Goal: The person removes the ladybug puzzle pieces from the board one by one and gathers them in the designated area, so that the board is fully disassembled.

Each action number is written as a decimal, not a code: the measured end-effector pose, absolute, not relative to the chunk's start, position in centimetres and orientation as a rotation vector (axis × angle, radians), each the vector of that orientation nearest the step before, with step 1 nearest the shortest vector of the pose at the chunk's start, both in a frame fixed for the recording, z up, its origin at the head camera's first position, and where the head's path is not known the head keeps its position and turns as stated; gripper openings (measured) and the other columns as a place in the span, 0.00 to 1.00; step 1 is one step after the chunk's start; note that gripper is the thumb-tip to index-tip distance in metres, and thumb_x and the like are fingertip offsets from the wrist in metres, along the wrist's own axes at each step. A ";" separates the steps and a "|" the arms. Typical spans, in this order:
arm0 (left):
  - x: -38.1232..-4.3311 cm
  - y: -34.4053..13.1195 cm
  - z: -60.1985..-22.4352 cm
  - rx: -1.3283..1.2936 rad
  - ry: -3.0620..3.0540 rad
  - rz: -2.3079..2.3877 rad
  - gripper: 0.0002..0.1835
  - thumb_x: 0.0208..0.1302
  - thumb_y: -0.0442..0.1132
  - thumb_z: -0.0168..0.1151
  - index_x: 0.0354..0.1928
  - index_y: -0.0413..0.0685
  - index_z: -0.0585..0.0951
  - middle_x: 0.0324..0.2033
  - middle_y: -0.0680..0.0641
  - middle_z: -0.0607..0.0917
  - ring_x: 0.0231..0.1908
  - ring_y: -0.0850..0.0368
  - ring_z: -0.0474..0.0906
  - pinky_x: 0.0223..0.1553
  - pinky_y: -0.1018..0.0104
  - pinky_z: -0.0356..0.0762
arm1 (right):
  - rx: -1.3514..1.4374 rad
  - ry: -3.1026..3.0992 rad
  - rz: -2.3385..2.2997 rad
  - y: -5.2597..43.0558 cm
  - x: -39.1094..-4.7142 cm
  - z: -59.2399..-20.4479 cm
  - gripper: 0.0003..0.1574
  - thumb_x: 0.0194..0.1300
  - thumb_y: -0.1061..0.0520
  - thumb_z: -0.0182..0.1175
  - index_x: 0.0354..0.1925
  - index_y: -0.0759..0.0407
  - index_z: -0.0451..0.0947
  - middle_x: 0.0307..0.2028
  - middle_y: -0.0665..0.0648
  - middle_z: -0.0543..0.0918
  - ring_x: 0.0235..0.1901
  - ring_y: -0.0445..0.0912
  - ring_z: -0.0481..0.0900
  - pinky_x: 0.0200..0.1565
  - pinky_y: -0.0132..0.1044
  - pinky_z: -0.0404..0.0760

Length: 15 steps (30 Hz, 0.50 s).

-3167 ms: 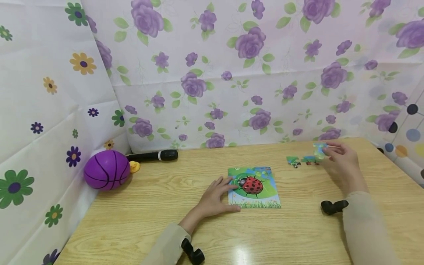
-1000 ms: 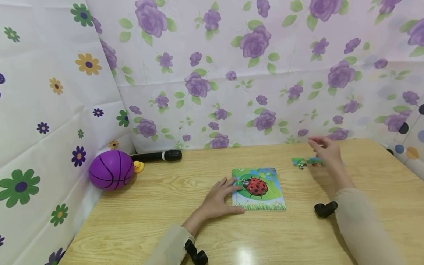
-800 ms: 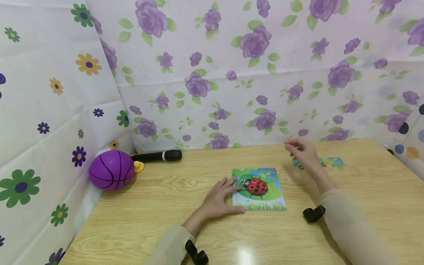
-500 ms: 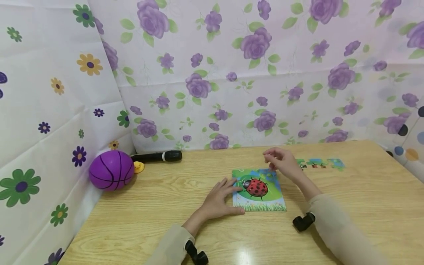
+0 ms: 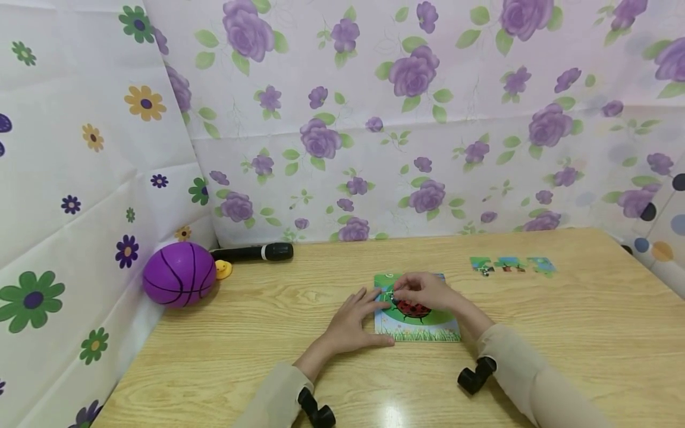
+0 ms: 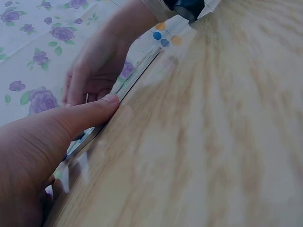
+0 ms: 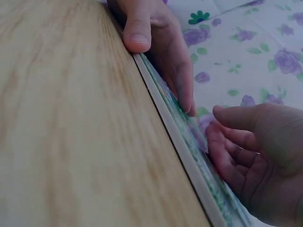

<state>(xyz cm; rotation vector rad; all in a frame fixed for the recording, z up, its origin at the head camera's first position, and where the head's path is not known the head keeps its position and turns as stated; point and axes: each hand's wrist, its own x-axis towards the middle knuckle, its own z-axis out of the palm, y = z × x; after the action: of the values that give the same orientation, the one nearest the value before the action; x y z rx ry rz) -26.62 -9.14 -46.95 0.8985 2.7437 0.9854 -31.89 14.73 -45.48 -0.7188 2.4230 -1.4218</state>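
Note:
A square ladybug jigsaw puzzle [image 5: 417, 336] lies flat on the wooden table, with a pale thick edge showing in the right wrist view. My left hand [image 5: 350, 324] rests at its left side, fingers spread onto the picture and thumb along the front edge. Over the ladybug is my right hand [image 5: 425, 291], its fingertips right at the puzzle's surface. In the right wrist view a gap shows between the right thumb [image 7: 232, 116] and the loosely curled fingers. Three loose puzzle pieces [image 5: 511, 264] lie in a row at the back right. Part of the ladybug is hidden behind my right hand.
On the left side of the table [image 5: 267, 333] stand a purple ball [image 5: 179, 274], a small yellow rubber duck [image 5: 223, 269] and a black microphone [image 5: 278, 251]. Flowered cloth [image 5: 342, 166] hangs along the back edge.
My right hand has set a puzzle piece down beside two others at the back right. It then moved left and down onto the puzzle. My left hand has stayed on the puzzle's edge.

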 end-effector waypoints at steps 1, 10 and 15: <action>-26.6 -9.1 -46.9 0.899 2.742 0.990 0.37 0.53 0.59 0.71 0.66 0.61 0.74 0.76 0.52 0.58 0.77 0.40 0.45 0.75 0.37 0.43 | -0.705 2.408 -1.416 14.8 -31.9 -45.6 0.19 0.70 0.53 0.58 0.51 0.67 0.77 0.38 0.60 0.83 0.34 0.42 0.81 0.38 0.34 0.85; -26.5 -9.2 -46.9 0.939 2.705 1.065 0.25 0.54 0.57 0.71 0.54 0.61 0.81 0.75 0.48 0.60 0.77 0.38 0.45 0.74 0.34 0.43 | -0.639 2.331 -1.410 15.3 -32.1 -45.8 0.26 0.63 0.55 0.66 0.54 0.69 0.74 0.41 0.60 0.81 0.37 0.43 0.80 0.42 0.36 0.83; -26.6 -9.3 -47.1 0.958 2.704 1.078 0.23 0.54 0.56 0.72 0.52 0.61 0.83 0.75 0.47 0.60 0.76 0.37 0.45 0.73 0.32 0.43 | -0.689 2.303 -1.359 15.4 -32.3 -45.9 0.31 0.62 0.56 0.67 0.58 0.71 0.72 0.34 0.58 0.82 0.34 0.43 0.80 0.39 0.35 0.82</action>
<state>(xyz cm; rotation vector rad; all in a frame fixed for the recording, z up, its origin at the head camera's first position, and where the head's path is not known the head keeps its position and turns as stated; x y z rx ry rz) -26.56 -9.31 -47.10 0.9581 2.7045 1.0778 -32.27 15.39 -45.94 -0.6888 2.3029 -1.3589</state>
